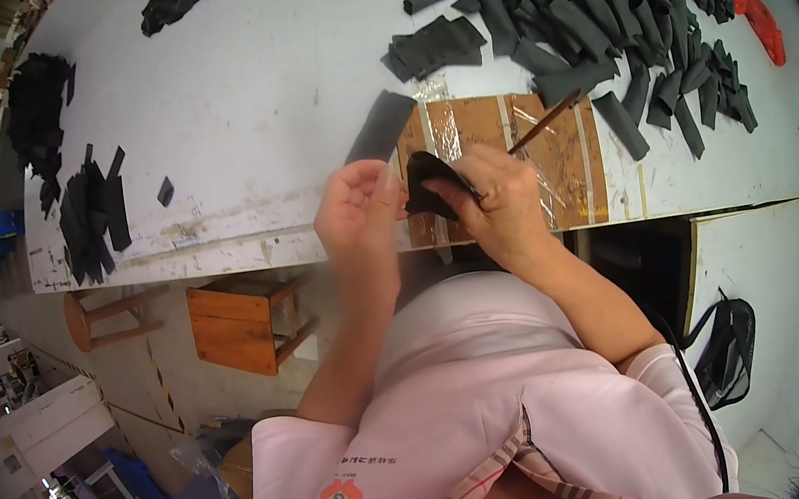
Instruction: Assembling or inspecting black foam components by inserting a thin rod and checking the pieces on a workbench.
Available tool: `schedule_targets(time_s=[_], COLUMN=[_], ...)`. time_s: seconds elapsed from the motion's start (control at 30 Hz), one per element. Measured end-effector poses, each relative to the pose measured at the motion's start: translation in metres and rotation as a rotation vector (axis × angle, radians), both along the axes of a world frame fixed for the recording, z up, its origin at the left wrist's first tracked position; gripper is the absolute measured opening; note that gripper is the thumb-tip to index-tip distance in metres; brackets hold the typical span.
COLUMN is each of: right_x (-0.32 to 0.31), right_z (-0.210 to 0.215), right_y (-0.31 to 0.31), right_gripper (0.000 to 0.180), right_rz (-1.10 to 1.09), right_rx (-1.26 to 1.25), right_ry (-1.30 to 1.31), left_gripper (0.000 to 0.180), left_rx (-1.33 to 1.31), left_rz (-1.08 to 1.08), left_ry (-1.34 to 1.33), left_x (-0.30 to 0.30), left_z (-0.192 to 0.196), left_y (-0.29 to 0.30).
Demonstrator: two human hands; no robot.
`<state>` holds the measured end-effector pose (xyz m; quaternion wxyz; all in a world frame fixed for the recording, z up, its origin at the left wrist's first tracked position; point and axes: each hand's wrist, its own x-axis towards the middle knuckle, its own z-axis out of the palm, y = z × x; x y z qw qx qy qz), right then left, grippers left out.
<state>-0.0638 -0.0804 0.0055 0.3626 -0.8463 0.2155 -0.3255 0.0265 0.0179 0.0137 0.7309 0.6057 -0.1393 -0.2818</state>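
My left hand [359, 209] pinches the lower end of a dark grey fabric strip [381, 126] that sticks up and away over the white table [229, 100]. My right hand [504, 197] grips a folded black fabric piece [428, 185] and a thin wooden stick [544, 122] that points up to the right. Both hands meet over a brown cardboard sheet [560, 163] taped at the table's front edge.
A large heap of dark fabric strips [610, 10] covers the table's right side. Smaller black piles [91, 209] lie at the left and far back. Red and yellow cloth [760, 15] sits at the far right. A wooden stool [242, 321] stands below; a black bag [730, 347] hangs lower right.
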Motion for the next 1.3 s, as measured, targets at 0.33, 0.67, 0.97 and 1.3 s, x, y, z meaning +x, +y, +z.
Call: schedule_targets(time_s=[0.33,0.67,0.97,1.3], right_x=[-0.011,-0.020,-0.021,-0.020], right_z=[-0.008,-0.002,-0.001,-0.015], right_y=[-0.002,0.004,0.012,-0.002], right_gripper=[0.020,0.028,0.013,0.005], right_rz=[0.018,0.111,0.128,0.206], right_rx=[-0.358,-0.064,0.149,1.348], right_ry=[0.091,0.051,-0.087,-0.218], left_gripper=[0.016,0.003,0.006,0.022], left_rx=[0.125,0.164,0.312,-0.326], left_rz=[-0.175,-0.126,0.000,-0.401], left_ry=[0.126,-0.077,-0.891,0.687], left_x=[-0.005,-0.004,-0.028,-0.003], left_z=[0.014,-0.001,-0.006,-0.005], left_y=[0.012,0.010,0.008,0.011])
